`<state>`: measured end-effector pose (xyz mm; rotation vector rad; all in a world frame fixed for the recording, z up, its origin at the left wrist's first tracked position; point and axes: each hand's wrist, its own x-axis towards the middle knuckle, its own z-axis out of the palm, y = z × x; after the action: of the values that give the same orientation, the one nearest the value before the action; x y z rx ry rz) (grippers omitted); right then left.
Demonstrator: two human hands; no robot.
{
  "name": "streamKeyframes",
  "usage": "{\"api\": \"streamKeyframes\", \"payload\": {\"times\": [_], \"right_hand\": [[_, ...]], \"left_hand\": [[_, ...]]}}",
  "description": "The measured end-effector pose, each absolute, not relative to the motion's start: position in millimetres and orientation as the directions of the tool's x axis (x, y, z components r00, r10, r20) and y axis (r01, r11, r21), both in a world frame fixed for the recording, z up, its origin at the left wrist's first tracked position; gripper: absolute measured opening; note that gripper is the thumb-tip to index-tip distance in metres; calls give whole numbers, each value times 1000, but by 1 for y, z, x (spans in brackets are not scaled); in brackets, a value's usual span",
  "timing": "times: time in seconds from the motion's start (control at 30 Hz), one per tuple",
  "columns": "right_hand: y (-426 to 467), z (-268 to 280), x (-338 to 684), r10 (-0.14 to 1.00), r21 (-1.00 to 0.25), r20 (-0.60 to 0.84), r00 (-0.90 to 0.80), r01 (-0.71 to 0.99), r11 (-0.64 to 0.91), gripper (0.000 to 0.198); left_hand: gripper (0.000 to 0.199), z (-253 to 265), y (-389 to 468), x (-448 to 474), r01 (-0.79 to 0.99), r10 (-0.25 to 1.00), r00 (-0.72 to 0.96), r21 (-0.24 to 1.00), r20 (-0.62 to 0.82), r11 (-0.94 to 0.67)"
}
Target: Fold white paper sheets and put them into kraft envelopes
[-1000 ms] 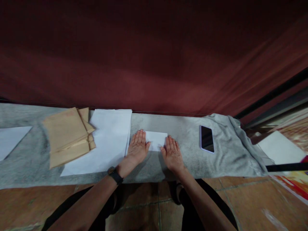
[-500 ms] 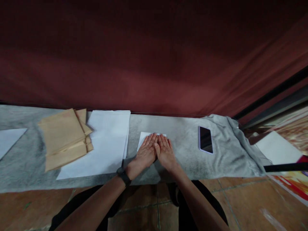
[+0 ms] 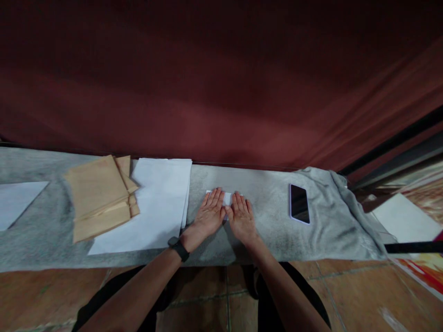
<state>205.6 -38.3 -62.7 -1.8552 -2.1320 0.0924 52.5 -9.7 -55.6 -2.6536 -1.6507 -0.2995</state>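
Note:
A small piece of white paper point(image 3: 227, 199) lies on the grey cloth point(image 3: 270, 235), mostly covered by my hands. My left hand point(image 3: 210, 212) rests flat on its left part, fingers stretched forward, a dark watch on that wrist. Flat on the right part is my right hand point(image 3: 241, 217), its fingers also straight. A narrow strip of the paper shows between the two hands, whose thumbs nearly meet. The paper's near edge is hidden under the palms.
Left of my hands lie large white sheets point(image 3: 157, 203), partly under a stack of brown paper envelopes point(image 3: 100, 189). Another white sheet point(image 3: 19, 198) is at the far left. A phone point(image 3: 299, 204) lies to the right. A dark red cloth point(image 3: 207, 92) hangs behind.
My hands have moved apart sideways, uncovering the paper's middle between them. Both stay flat on it. The whole view has shifted slightly.

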Motion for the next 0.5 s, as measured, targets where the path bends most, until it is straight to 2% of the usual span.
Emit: {"api": "streamKeyframes", "payload": {"times": [0.3, 0.5], "right_hand": [[-38, -72, 213, 953, -182, 279, -120, 968, 175, 62], [-40, -71, 219, 960, -182, 258, -106, 971, 156, 63]], "left_hand": [[65, -57, -10, 44, 932, 932, 334, 98, 143, -349], [72, -57, -11, 40, 941, 940, 314, 88, 137, -327]]}}
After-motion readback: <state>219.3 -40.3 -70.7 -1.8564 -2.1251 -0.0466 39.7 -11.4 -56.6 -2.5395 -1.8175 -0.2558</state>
